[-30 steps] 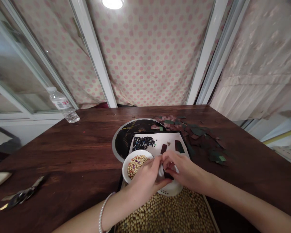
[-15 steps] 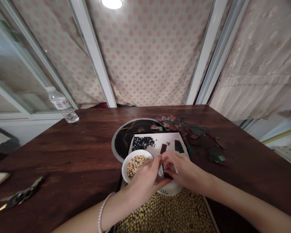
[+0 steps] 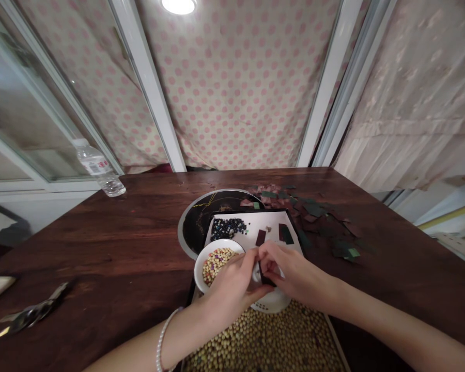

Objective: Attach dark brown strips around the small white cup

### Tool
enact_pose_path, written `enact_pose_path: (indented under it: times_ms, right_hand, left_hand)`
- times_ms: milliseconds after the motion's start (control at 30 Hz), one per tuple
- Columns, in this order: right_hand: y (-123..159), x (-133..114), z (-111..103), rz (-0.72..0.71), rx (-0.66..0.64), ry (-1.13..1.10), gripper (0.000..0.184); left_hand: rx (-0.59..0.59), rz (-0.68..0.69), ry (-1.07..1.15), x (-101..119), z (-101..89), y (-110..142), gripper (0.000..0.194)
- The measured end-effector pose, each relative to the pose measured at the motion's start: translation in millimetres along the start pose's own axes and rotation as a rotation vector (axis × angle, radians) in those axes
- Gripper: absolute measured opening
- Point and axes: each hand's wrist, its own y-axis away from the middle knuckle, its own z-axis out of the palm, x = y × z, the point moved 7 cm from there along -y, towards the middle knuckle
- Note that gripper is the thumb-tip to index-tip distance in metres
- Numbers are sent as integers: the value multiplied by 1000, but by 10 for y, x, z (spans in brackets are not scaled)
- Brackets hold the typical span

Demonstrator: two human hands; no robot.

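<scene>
Bowl [image 3: 200, 268] blocking left, clear tabletop [image 3: 139, 232] beyond

small dark flat piece [image 3: 267, 279], partly hidden, held over nearer white bowl [image 3: 274, 304]

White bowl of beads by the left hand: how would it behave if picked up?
The bowl looks smooth and rigid, so it should keep its shape. The beads are small, roundish and loose, so they would probably roll if it tilted, perhaps spilling over the open rim.
</scene>
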Motion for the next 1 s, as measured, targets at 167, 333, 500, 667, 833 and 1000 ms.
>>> enact_pose_path:
  times_ms: [167,333,500,667,833,1000]
  right_hand:
    - [-5,5,-19,8,11,-39,25]
    - [-15,21,-31,12,39,-69,26]
    - [-24,18,-26,-4,35,-110,24]
    - [-24,9,-39,-47,-14,-98,27]
    - [-19,-13,-66,-48,-43,-37,25]
    - [-35,-43,-80,-35,-21,-112,24]
  left_hand:
    - [-11,-1,16,-13,16,5,43]
    - [-31,-1,51,-9,20,-8,48]
    - [-26,-4,44,0,7,-11,44]
    - [-13,-15,38,-13,5,4,39]
    - [-27,-34,21,-12,4,2,37]
    - [-29,-20,24,7,0,-4,42]
